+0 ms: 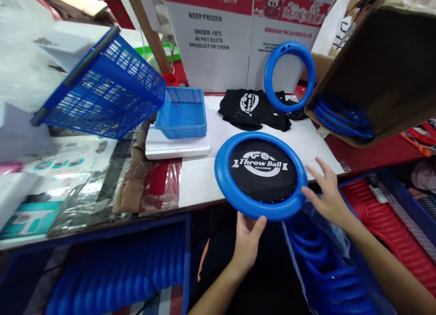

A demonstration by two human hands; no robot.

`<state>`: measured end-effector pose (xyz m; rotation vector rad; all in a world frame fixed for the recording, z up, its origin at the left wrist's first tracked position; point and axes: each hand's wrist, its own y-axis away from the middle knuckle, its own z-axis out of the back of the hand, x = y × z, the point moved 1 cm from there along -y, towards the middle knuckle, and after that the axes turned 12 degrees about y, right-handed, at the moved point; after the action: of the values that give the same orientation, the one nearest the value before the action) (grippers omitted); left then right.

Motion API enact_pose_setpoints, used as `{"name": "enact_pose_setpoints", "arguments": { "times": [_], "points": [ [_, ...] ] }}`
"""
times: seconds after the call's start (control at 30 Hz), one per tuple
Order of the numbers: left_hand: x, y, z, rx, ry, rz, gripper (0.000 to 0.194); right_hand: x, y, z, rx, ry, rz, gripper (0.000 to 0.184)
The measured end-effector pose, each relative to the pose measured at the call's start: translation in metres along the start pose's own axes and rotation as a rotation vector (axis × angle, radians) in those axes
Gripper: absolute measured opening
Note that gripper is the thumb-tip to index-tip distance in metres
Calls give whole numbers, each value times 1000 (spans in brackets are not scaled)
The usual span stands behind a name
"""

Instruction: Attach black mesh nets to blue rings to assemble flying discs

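A blue-rimmed throw ball disc (260, 169), with black mesh and white "Throw Ball" print in its middle, is tilted over the front edge of the white work surface. My left hand (247, 240) grips its near rim, thumb on top and fingers underneath. To the right, my right hand (325, 194) is open with fingers spread, its fingertips close to the right rim; whether they touch it I cannot tell. Behind the disc lie black printed mesh pieces (243, 108). A bare blue ring (269, 76) stands upright against the white carton.
A blue basket (112, 85) tilts at the left beside a small blue bin (182, 124). A cardboard box (381, 69) holding blue rings lies on its side at right. Below are crates of blue rings (119, 269) and red rings (391, 228), plus a bag of blue rings (327, 269).
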<state>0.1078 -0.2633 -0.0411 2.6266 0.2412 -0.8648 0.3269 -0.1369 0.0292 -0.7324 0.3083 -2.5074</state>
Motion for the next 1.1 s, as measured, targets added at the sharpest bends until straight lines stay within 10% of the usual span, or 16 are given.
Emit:
{"name": "enact_pose_setpoints", "arguments": {
  "times": [0.1, 0.17, 0.4, 0.57, 1.1],
  "points": [
    [-27, 2, -37, 35, 133, -204, 48, 29, 2, 18, 134, 57, 521, 63],
    [-35, 3, -57, 131, 197, -340, 53, 48, -5, 27, 66, 35, 595, 61],
    [-10, 5, -85, 136, 247, -329, 55, 75, -48, 42, 2, -77, 601, 49],
    [-33, 13, -100, 170, 281, -378, 50, 93, -64, 70, -76, -117, 576, 46],
    [-43, 42, -87, 97, 177, -261, 77, 148, -41, 109, 359, 64, 410, 46]
  ]
}}
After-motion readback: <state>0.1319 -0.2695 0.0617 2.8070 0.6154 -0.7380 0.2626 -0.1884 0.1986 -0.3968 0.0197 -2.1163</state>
